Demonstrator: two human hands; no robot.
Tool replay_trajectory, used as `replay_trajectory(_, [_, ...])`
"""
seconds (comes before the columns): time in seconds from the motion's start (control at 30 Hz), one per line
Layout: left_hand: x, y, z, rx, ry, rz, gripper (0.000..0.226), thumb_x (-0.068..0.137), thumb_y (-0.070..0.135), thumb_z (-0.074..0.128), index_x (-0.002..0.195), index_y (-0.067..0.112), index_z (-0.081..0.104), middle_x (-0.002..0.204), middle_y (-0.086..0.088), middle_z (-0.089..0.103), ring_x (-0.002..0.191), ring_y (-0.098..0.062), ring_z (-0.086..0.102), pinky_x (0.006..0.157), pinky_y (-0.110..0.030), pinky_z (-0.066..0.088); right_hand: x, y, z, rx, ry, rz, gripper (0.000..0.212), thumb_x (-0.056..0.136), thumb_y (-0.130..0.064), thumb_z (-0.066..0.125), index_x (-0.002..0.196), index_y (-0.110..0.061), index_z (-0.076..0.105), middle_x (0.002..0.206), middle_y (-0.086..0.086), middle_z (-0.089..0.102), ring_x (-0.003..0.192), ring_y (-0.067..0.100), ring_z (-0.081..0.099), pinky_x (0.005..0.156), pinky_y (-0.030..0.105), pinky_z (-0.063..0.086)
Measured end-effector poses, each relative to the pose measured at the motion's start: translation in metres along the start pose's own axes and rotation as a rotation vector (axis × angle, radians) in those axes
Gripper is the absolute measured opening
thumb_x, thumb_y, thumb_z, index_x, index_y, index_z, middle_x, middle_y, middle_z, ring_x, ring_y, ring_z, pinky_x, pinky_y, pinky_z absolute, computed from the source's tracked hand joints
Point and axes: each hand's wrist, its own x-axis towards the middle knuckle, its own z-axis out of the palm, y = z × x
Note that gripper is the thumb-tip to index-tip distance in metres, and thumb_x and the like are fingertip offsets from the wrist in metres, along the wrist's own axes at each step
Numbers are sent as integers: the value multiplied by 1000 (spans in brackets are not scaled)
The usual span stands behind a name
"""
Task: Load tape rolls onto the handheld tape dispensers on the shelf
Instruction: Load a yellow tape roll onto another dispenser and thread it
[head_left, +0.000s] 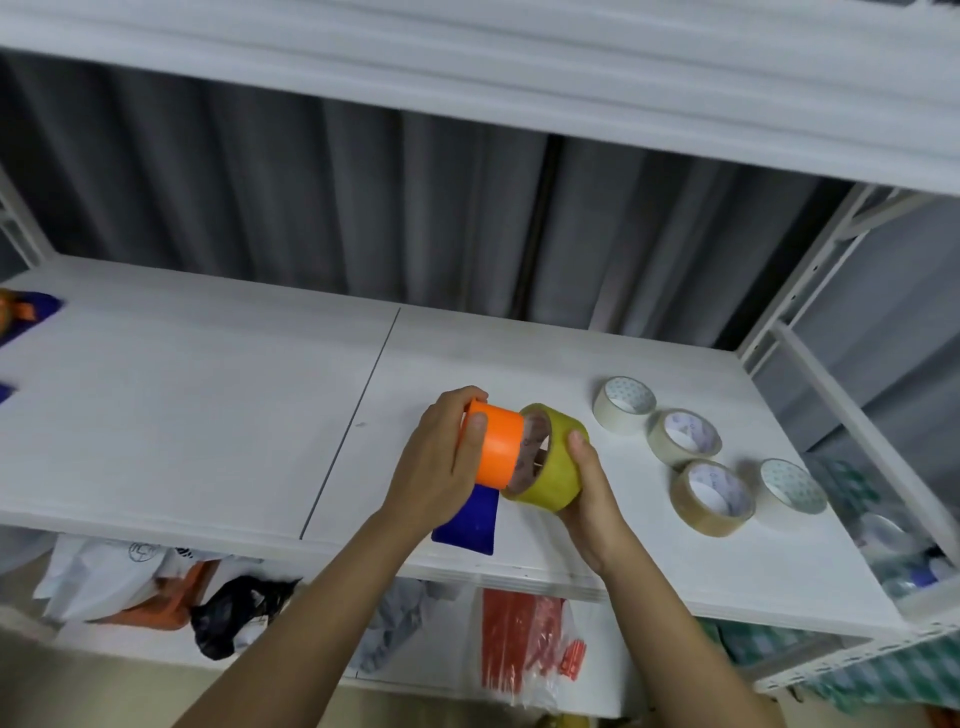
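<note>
My left hand (441, 457) grips the dispenser's orange spool hub (498, 447); its blue handle (470, 519) hangs below, over the shelf (208, 395). My right hand (589, 483) holds the yellowish tape roll (558, 467), its core just meeting the hub's end. Risk, in my judgement: the roll sits tilted to the hub, so pushing now could jam the core or cock it sideways. Which way the tape unwinds cannot be told; loaded backwards, it would feed sticky side wrong. Four spare rolls (685, 439) lie flat to the right.
</note>
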Motion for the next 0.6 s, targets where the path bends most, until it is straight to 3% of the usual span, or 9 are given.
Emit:
replay_trajectory(0.1, [3,3,6,-6,-1,11,44,90,48,25,124,27,44,119,13,47,103,-10,51,79,-25,46,0,-4,3,2,-30,-9,61,87,-56,46,135,-19,49,131,11,59,118,28,58,99,54,46])
replay_trajectory(0.27, [7,10,11,27,8,59,44,90,48,29,125,25,43,122,11,47,104,-8,49,77,-14,40,2,-12,5,-28,-80,-11,79,63,-75,63,128,-30,56,128,6,61,114,25,61,79,36,55])
replay_trajectory(0.43, [11,19,11,46,18,78,63,80,62,27,125,20,42,122,8,45,105,-8,47,78,-14,38,2,-15,4,26,-67,-27,60,81,-62,50,130,-28,53,129,8,60,113,25,62,76,34,56])
replay_trajectory(0.6, [13,20,9,108,41,107,53,85,49,38,125,14,44,125,-2,48,105,-13,49,82,-26,43,4,-20,4,-15,-47,-5,56,80,-61,45,127,-31,56,125,6,63,108,22,65,73,33,56])
